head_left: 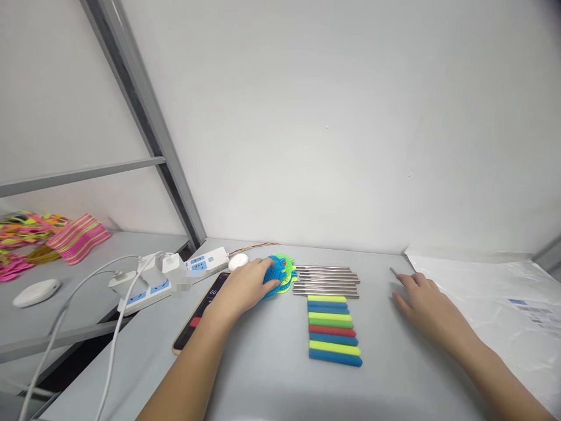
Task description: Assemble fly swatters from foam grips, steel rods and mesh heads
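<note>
My left hand [250,285] lies over a stack of fly swatter heads [287,275], blue mesh on yellow-green, with thumb and fingers apart. Part of the stack is hidden under the palm. To the right, my right hand [424,299] holds a thin metal rod [394,271] near the fingertips; only its short grey end shows. Between the hands lies a row of silver metal rods [326,282], side by side. Just below them are several coloured handles [335,339] in yellow, blue, green and red, lined up in a column.
A phone [204,310] lies left of my left forearm. Power strips [146,295] with white plugs and cables, plus a round white object [238,261], are behind it. White plastic packaging [495,298] covers the right side. Pink striped material [79,238] sits on another table at left.
</note>
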`<action>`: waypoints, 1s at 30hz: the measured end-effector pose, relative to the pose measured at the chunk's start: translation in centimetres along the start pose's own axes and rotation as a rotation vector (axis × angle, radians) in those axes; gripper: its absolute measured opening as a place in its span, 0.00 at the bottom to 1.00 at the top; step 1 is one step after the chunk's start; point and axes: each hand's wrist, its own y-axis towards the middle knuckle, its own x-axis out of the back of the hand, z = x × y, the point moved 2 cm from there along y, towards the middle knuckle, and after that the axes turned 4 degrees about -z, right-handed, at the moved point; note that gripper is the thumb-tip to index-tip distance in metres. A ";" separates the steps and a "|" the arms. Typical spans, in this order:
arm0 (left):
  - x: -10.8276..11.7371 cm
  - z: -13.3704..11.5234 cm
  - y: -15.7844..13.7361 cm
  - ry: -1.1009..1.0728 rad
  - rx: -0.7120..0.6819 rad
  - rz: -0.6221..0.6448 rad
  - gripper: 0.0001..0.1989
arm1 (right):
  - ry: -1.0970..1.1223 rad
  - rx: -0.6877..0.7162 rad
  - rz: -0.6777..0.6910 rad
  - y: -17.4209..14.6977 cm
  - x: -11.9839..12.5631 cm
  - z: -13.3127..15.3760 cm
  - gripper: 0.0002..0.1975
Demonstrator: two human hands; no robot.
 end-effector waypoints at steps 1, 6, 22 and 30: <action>0.1 -0.2 0.0 0.003 -0.004 -0.010 0.17 | 0.001 -0.028 0.016 -0.2 -0.4 -0.5 0.21; 0.6 -1.3 0.2 0.077 -0.009 -0.107 0.13 | 0.042 -0.102 0.113 -0.7 -1.6 -1.7 0.21; 1.7 -3.2 -0.9 -0.509 -0.037 -1.023 0.08 | -0.010 -0.379 0.374 0.4 -0.5 -3.8 0.12; -1.8 -7.5 -1.0 -0.703 -0.179 -0.346 0.11 | 0.058 -0.324 0.371 0.9 -0.4 -2.5 0.07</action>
